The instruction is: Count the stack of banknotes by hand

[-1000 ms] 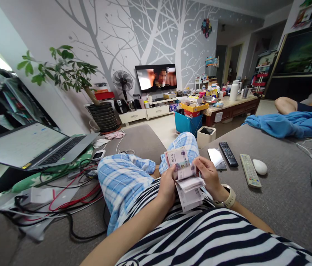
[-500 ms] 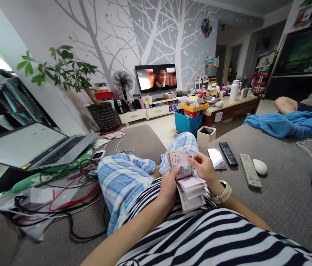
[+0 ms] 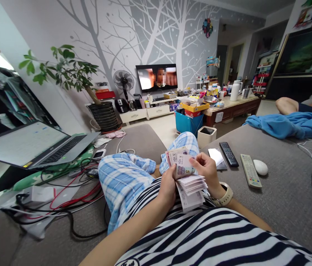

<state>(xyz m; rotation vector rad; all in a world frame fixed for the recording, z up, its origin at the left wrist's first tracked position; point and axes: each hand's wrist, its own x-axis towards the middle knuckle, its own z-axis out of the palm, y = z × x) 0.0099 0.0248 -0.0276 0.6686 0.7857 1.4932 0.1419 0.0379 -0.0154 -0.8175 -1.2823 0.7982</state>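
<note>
A bundle of banknotes (image 3: 182, 166) is held over my lap, with a 5 printed on the facing note. My left hand (image 3: 168, 186) is closed round its left side, thumb on the front. Several notes (image 3: 191, 190) fan downward below the thumb, against my striped shirt. At the bundle's upper right edge, my right hand (image 3: 207, 171) pinches a note between thumb and fingers. A pale watch sits on the right wrist. Behind the hands are my crossed legs in blue checked trousers (image 3: 128, 177).
Right of my knee lie a phone (image 3: 217, 159), a black remote (image 3: 228, 154), a beige remote (image 3: 251, 170) and a white mouse (image 3: 260, 167). An open laptop (image 3: 34, 144) and tangled cables (image 3: 69, 207) are at left. Another person's leg (image 3: 287, 105) shows beside a blue blanket (image 3: 288, 123).
More notes now fan out below my left thumb. My right hand has stayed at the bundle's right edge and shifted slightly. The surroundings look the same.
</note>
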